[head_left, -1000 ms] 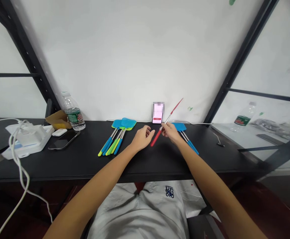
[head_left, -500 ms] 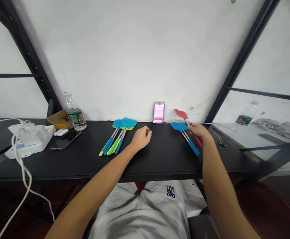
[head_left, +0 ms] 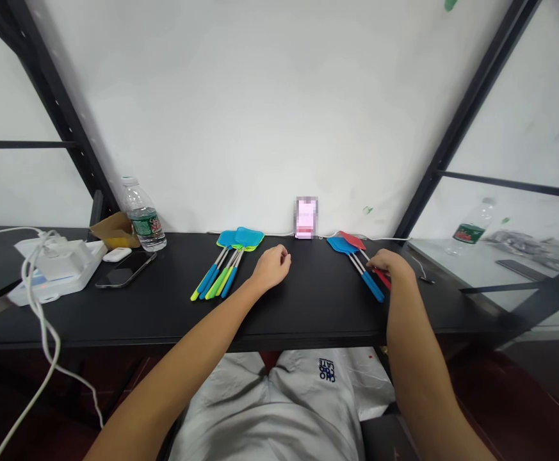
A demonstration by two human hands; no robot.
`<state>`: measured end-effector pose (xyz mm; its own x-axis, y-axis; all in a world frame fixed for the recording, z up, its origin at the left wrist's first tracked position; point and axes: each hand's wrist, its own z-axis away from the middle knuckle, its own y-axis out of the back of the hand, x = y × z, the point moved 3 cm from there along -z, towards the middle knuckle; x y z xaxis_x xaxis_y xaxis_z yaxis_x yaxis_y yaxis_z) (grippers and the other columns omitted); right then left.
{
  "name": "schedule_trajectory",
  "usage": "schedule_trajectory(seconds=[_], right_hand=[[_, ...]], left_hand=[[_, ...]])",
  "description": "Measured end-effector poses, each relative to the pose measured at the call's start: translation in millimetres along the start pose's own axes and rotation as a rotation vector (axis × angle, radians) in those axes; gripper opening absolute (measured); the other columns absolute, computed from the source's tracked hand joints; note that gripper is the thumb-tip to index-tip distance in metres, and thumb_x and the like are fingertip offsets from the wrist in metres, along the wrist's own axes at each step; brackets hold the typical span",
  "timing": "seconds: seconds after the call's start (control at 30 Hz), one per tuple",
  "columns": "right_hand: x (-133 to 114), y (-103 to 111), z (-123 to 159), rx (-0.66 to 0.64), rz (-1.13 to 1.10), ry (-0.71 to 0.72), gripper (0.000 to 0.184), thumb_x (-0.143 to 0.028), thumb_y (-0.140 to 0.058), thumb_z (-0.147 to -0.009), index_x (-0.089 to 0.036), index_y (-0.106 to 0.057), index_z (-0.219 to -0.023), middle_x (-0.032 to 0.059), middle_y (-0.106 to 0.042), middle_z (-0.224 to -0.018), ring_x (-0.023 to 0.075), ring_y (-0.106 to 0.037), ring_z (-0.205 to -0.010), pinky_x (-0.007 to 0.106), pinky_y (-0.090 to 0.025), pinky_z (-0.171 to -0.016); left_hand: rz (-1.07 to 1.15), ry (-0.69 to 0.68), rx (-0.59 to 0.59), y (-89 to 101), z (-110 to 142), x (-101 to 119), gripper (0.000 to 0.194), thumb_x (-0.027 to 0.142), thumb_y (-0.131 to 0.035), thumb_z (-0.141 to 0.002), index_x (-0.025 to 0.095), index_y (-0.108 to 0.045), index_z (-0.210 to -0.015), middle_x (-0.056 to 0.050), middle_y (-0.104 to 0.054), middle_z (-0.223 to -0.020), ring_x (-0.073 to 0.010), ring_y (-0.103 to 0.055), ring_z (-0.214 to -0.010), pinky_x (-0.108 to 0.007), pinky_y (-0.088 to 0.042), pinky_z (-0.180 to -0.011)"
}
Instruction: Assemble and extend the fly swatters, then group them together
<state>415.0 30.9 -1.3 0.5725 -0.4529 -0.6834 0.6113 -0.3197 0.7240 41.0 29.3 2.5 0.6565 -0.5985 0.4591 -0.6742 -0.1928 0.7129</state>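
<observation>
Fingers closed, my right hand (head_left: 387, 262) grips a red fly swatter (head_left: 353, 241) near where its metal rod meets the red handle. Its head lies low over the table, partly overlapping the heads of the blue fly swatters (head_left: 340, 245) to its left. Part of the red handle is hidden by my hand. My left hand (head_left: 272, 266) rests on the table with its fingers loosely curled, and nothing shows in them. Left of it lies a fanned pile of several blue and green fly swatters (head_left: 249, 237), heads toward the wall.
Against the wall stands a phone (head_left: 305, 219) with a blurred screen. On the left of the black table (head_left: 303, 307) are a water bottle (head_left: 145, 221), an open cardboard box (head_left: 116, 230), a dark phone (head_left: 125, 270), a white case (head_left: 117, 255) and a power strip (head_left: 58, 282) with cables.
My right hand has lowered the red fly swatter; its raised head has come down beside the blue heads. My left hand has stayed nearly still.
</observation>
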Motion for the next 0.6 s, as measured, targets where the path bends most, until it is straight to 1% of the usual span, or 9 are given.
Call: schedule_trajectory(seconds=[0.1, 0.23, 0.33, 0.4, 0.47, 0.53, 0.57, 0.6], right_hand=[[0.6, 0.1, 3.9, -0.031, 0.08, -0.092, 0.025, -0.003, -0.075, -0.049, -0.016, -0.054, -0.046, 0.0001, -0.045, -0.038, 0.0148, -0.045, -0.037, 0.024, -0.029, -0.036], [-3.9, 2.6, 10.6, -0.016, 0.104, -0.1, 0.028, -0.004, -0.073, -0.057, -0.017, -0.05, -0.046, 0.0006, -0.045, -0.04, 0.0167, -0.047, -0.038, 0.026, -0.03, -0.038], [-4.8, 4.2, 15.2, -0.011, 0.147, -0.108, 0.028, -0.004, -0.071, -0.058, -0.018, -0.05, -0.045, 0.0009, -0.044, -0.039, 0.0173, -0.049, -0.04, 0.026, -0.03, -0.039], [-4.9, 7.0, 17.1, 0.061, 0.113, -0.053, 0.026, -0.008, -0.07, -0.061, -0.018, -0.051, -0.047, 0.0003, -0.042, -0.039, 0.0167, -0.05, -0.041, 0.025, -0.032, -0.04], [-6.0, 9.5, 18.1, 0.126, 0.131, 0.069, 0.022, -0.016, -0.07, -0.064, -0.018, -0.054, -0.05, 0.0007, -0.042, -0.039, 0.017, -0.052, -0.044, 0.025, -0.034, -0.042], [-7.3, 10.0, 18.7, 0.115, 0.244, 0.157, 0.017, -0.022, -0.07, -0.066, -0.017, -0.058, -0.055, 0.0025, -0.046, -0.042, 0.0185, -0.055, -0.048, 0.026, -0.037, -0.044], [-7.4, 9.7, 18.9, 0.086, 0.316, 0.155, 0.014, -0.023, -0.07, -0.066, -0.017, -0.061, -0.059, 0.0042, -0.049, -0.044, 0.0198, -0.057, -0.051, 0.027, -0.039, -0.046], [-7.6, 9.6, 19.4, 0.065, 0.375, 0.123, 0.011, -0.023, -0.071, -0.065, -0.015, -0.063, -0.063, 0.0064, -0.053, -0.049, 0.0215, -0.059, -0.055, 0.028, -0.041, -0.049]], left_hand=[[-0.012, -0.002, -0.004, 0.0, 0.0, 0.1, 0.015, 0.029, -0.047, -0.089, 0.02, -0.057, -0.085, -0.005, -0.065, -0.081, -0.0186, -0.06, -0.079, -0.03, -0.044, -0.069], [-0.057, 0.018, -0.02, 2.7, -0.1, 2.0, 0.015, 0.029, -0.045, -0.09, 0.02, -0.056, -0.086, -0.006, -0.064, -0.084, -0.0188, -0.059, -0.08, -0.03, -0.044, -0.07], [-0.204, 0.081, -0.021, 5.8, 0.1, -0.6, 0.015, 0.028, -0.046, -0.089, 0.018, -0.057, -0.089, -0.01, -0.063, -0.092, -0.0224, -0.059, -0.087, -0.033, -0.044, -0.075], [-0.354, 0.167, 0.011, 9.6, 0.3, -7.4, 0.017, 0.028, -0.05, -0.086, 0.015, -0.058, -0.094, -0.016, -0.061, -0.1, -0.0284, -0.057, -0.096, -0.039, -0.043, -0.082], [-0.482, 0.277, 0.073, 15.9, 0.8, -17.4, 0.025, 0.028, -0.056, -0.082, 0.011, -0.058, -0.1, -0.022, -0.058, -0.107, -0.0355, -0.053, -0.105, -0.046, -0.04, -0.088], [-0.563, 0.373, 0.113, 23.5, 0.8, -28.0, 0.03, 0.027, -0.059, -0.079, 0.009, -0.058, -0.103, -0.024, -0.056, -0.112, -0.0399, -0.049, -0.11, -0.05, -0.037, -0.089], [-0.586, 0.405, 0.115, 27.4, 0.4, -32.7, 0.031, 0.026, -0.059, -0.079, 0.009, -0.058, -0.104, -0.025, -0.055, -0.114, -0.0408, -0.047, -0.111, -0.051, -0.036, -0.09], [-0.604, 0.433, 0.108, 31.3, -0.4, -36.8, 0.031, 0.025, -0.058, -0.079, 0.008, -0.058, -0.106, -0.025, -0.054, -0.115, -0.0412, -0.046, -0.113, -0.051, -0.036, -0.09]])
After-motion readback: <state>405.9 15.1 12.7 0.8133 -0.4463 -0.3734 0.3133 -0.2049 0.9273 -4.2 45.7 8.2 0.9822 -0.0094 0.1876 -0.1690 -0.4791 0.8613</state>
